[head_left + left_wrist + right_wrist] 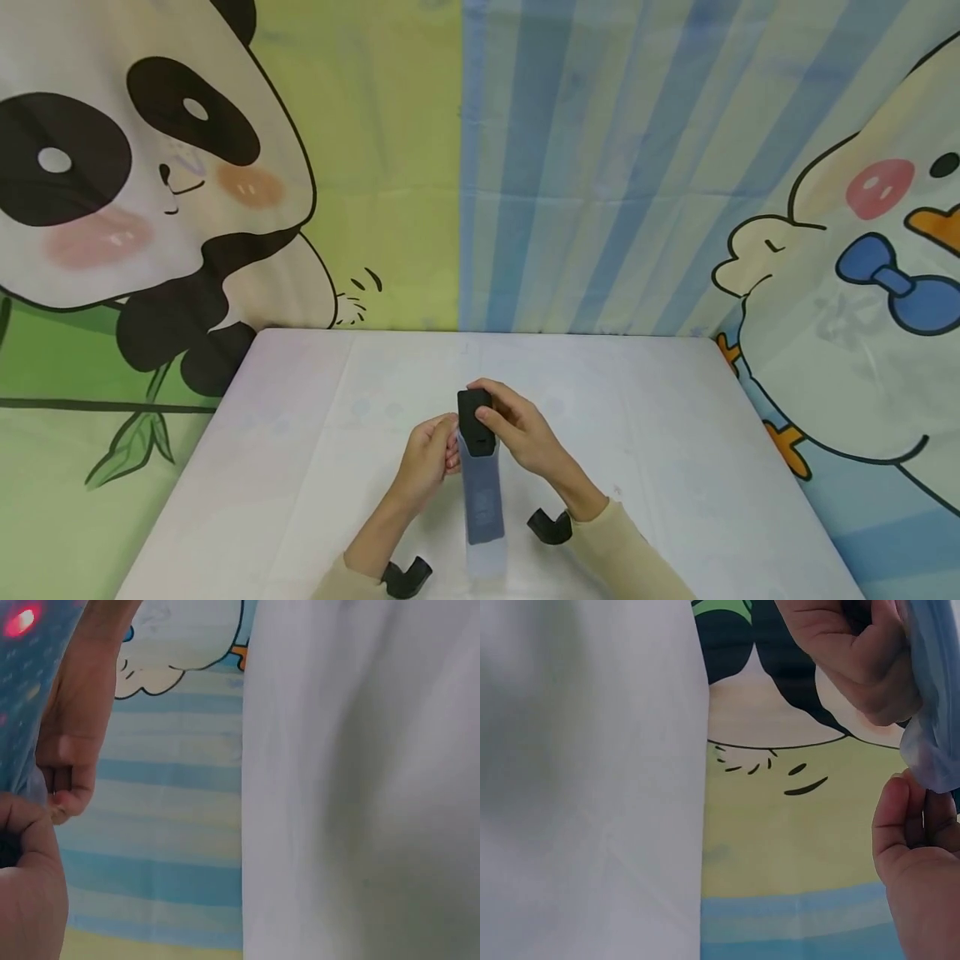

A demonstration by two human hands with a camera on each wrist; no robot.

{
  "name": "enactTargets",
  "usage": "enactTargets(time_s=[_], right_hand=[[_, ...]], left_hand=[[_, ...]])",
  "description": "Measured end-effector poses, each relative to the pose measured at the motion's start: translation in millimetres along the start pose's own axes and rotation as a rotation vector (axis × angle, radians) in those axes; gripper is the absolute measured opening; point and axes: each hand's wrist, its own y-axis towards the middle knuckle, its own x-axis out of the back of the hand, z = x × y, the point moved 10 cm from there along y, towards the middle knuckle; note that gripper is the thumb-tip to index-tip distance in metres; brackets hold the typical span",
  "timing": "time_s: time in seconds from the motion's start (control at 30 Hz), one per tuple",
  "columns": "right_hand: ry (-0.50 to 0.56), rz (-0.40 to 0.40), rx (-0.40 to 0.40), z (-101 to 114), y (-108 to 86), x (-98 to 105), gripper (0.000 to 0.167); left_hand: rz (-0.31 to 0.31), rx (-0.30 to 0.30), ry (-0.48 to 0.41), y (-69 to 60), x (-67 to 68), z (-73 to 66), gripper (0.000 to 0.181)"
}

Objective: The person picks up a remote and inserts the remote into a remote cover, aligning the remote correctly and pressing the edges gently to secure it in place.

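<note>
A translucent bluish plastic bag [483,500] hangs lengthwise in front of me over the white table. At its upper end sits a black block-like piece [474,429], whose exact kind I cannot make out. My right hand [525,429] pinches this black piece, thumb across its face and fingers at its top and far side. My left hand [431,454], fingers curled, grips the bag's upper left edge. Up close in the left wrist view, the bag [30,690] shows small printed marks and a red glint. In the right wrist view the bag [936,697] looks clear and creased.
A white-covered table [337,500] lies under both hands. Behind it hangs a printed cloth with a panda [262,275] and a white duck-like figure [825,375]. Black angled mounts [551,527] are worn at both wrists.
</note>
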Motion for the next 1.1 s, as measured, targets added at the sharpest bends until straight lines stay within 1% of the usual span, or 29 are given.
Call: enactTargets(time_s=[0.07, 0.13, 0.17, 0.23, 0.3, 0.37, 0.4, 0.43, 0.5, 0.57, 0.67, 0.73, 0.8, 0.9, 1.0, 1.1], right_hand=[[-0.014, -0.021, 0.012, 1, -2.5, 2, 0.035], [-0.040, -0.060, 0.022, 2, -4.9, 4, 0.035], [-0.053, -0.083, 0.033, 2, -6.0, 6, 0.035], [-0.067, -0.138, 0.046, 1, -8.3, 11, 0.036], [-0.073, -0.189, 0.054, -1, -10.2, 15, 0.036], [-0.069, -0.215, 0.054, -4, -12.2, 17, 0.036], [-0.065, -0.222, 0.045, -5, -12.9, 17, 0.036], [-0.067, -0.223, 0.043, -6, -13.1, 16, 0.036], [-0.073, -0.217, 0.028, -9, -13.5, 15, 0.036], [-0.064, -0.214, 0.014, -11, -13.4, 13, 0.036], [-0.063, -0.220, 0.003, -11, -13.2, 11, 0.036], [-0.061, -0.223, -0.011, -12, -13.3, 11, 0.036], [-0.067, -0.229, -0.030, -14, -13.4, 11, 0.035], [-0.059, -0.262, -0.057, -24, -14.8, 15, 0.032], [-0.052, -0.290, -0.073, -40, -17.9, 21, 0.028], [-0.055, -0.275, -0.098, -56, -23.4, 20, 0.020]], left_hand=[[0.012, -0.045, 0.099, -0.3, 0.3, -4.4, 0.042], [0.017, -0.100, 0.210, -0.4, 0.7, -9.7, 0.044], [0.010, -0.123, 0.264, -0.2, 1.7, -11.7, 0.044], [-0.023, -0.174, 0.360, -0.3, 4.6, -16.6, 0.043], [-0.052, -0.218, 0.444, -1.1, 7.9, -20.4, 0.032], [-0.069, -0.234, 0.515, -2.4, 10.0, -22.8, 0.014], [-0.064, -0.243, 0.543, -2.9, 10.1, -24.4, 0.015], [-0.044, -0.250, 0.564, -3.1, 9.3, -25.7, 0.026], [0.002, -0.240, 0.593, -2.1, 7.1, -27.2, 0.050], [0.049, -0.232, 0.620, -0.7, 5.4, -28.8, 0.065], [0.111, -0.201, 0.671, 1.7, 3.7, -28.0, 0.072], [0.151, -0.175, 0.697, 2.4, 2.6, -25.5, 0.072], [0.177, -0.151, 0.705, 2.8, 2.8, -22.4, 0.071], [0.161, -0.135, 0.688, 3.0, 7.1, -21.2, 0.069], [0.102, -0.141, 0.664, 3.1, 14.8, -24.6, 0.068], [0.042, -0.167, 0.648, 2.9, 21.8, -30.7, 0.069]])
